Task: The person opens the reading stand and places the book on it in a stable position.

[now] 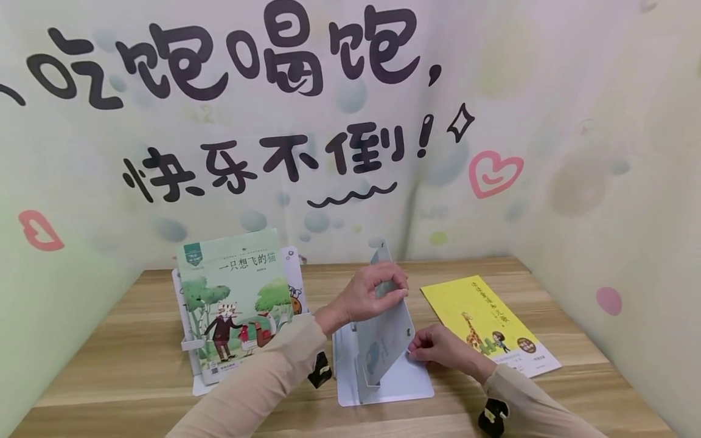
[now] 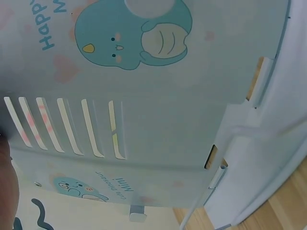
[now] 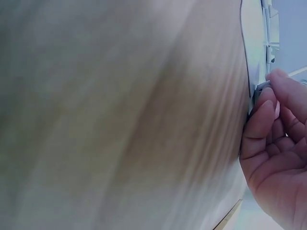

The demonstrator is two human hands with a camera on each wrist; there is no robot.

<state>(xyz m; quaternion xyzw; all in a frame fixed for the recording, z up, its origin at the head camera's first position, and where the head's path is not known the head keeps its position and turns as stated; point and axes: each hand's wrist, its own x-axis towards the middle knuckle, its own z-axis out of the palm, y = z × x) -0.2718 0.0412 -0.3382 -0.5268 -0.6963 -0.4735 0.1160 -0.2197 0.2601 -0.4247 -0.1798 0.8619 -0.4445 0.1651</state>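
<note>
A pale blue metal book stand stands partly unfolded at mid-table in the head view, its upright panel (image 1: pixel 390 344) tilted above a flat base plate (image 1: pixel 408 386). My left hand (image 1: pixel 372 295) grips the panel near its upper edge. Low on the right side, my right hand (image 1: pixel 446 351) has thumb and fingertips at the stand's corner. The right wrist view shows that hand (image 3: pixel 280 153) pinching a thin pale part of it. Slots and a printed blue dinosaur (image 2: pixel 110 43) cover the stand in the left wrist view, where a thin white wire rod (image 2: pixel 196 201) crosses near the base.
Left of the stand, a green picture book (image 1: pixel 235 310) leans on another white book stand (image 1: pixel 298 292). A yellow picture book (image 1: pixel 454 304) lies flat on the wooden table (image 1: pixel 131 377), just beyond my right hand. A printed cloth backdrop (image 1: pixel 547 121) rises behind the table.
</note>
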